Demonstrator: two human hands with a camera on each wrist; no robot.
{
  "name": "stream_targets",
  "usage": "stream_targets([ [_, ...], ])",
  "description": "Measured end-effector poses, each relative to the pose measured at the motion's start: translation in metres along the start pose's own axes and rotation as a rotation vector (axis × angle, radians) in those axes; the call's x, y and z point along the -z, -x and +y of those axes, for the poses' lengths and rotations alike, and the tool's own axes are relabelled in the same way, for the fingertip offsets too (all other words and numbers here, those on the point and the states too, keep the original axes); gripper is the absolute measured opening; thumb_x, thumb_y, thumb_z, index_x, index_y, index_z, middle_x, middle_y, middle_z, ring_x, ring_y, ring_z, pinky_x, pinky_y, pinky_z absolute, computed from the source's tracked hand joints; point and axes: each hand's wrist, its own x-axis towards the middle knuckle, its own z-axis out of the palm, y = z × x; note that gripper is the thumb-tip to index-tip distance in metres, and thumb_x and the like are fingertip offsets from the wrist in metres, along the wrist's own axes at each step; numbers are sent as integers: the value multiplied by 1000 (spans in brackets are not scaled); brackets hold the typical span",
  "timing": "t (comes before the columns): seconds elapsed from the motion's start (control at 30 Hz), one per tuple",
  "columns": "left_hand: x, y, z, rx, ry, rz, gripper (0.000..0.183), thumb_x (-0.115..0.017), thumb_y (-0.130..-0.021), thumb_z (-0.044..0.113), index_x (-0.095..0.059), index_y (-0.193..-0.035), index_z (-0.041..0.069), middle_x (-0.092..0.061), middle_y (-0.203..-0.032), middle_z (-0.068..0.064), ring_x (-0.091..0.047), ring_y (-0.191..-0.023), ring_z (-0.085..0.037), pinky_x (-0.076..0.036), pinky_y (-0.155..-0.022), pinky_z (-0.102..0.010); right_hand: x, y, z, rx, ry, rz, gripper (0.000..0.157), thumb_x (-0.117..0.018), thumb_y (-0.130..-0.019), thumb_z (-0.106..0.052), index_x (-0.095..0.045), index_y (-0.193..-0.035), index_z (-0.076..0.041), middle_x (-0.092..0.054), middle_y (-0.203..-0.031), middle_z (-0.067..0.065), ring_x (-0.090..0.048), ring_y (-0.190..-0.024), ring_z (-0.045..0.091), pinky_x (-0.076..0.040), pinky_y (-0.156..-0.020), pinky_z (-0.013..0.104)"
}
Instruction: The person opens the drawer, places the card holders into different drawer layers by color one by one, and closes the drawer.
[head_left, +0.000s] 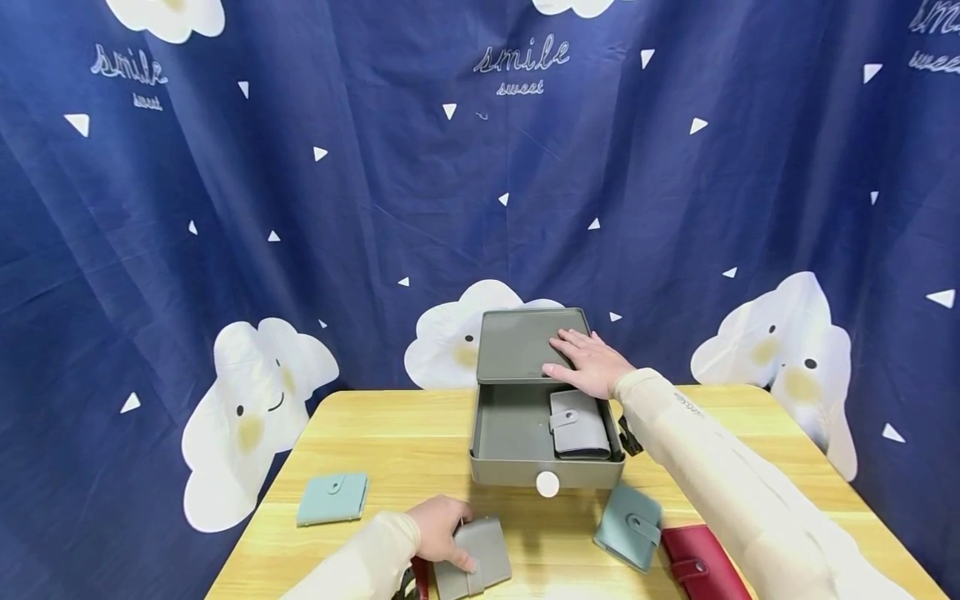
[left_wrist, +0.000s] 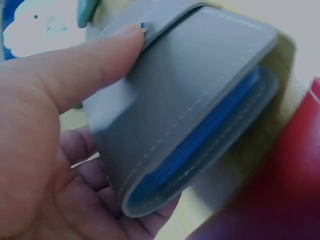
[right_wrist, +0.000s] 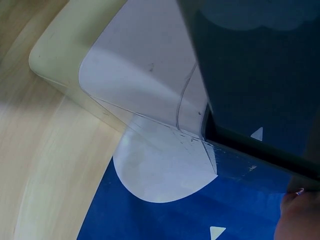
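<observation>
My left hand (head_left: 441, 528) grips a grey card wallet (head_left: 487, 546) with a snap strap, low in front of the box. In the left wrist view the thumb (left_wrist: 100, 62) presses on its top near the strap and the fingers curl underneath; blue shows between its covers. My right hand (head_left: 592, 364) rests spread on the grey top (head_left: 517, 346) of a small drawer box. The box's drawer (head_left: 510, 475) is pulled out, with a round white knob (head_left: 547, 483) on its front. Inside, at the right, lies another light grey wallet (head_left: 579, 423).
A light blue wallet (head_left: 333, 498) lies at the table's left. Right of the drawer are a teal wallet (head_left: 628, 525) and a long red wallet (head_left: 703, 562). Something red (left_wrist: 280, 190) lies beside my left hand. A dark blue curtain (head_left: 375, 167) hangs behind the table (head_left: 405, 433).
</observation>
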Motion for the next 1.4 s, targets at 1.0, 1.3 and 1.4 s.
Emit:
stream_targets([
  [1.0, 10, 13, -10, 85, 733, -7, 14, -72, -83, 10, -60, -83, 2, -61, -69, 0, -57, -61, -10, -45, -54, -21, -1, -1, 3, 4, -20, 11, 80, -37, -93, -68, -39, -147, -10, -30, -154, 13, -22, -144, 28, -10, -116, 51],
  [1.3, 9, 20, -28, 106, 960, 67, 21, -69, -87, 8, -65, -98, -8, -69, -81, -11, -67, -71, -18, -55, -62, -28, -3, -4, 7, 5, -22, 4, 82, -35, -92, -70, -39, -148, -10, -29, -155, 12, -21, -144, 28, -9, -116, 51],
  [1.4, 10, 24, -32, 126, 980, 86, 23, -68, -88, 8, -64, -103, -9, -70, -85, -13, -69, -73, -21, -56, -64, -31, -2, -3, 7, 4, -24, 6, 82, -35, -91, -70, -39, -148, -10, -29, -155, 12, -21, -144, 28, -9, -116, 51],
])
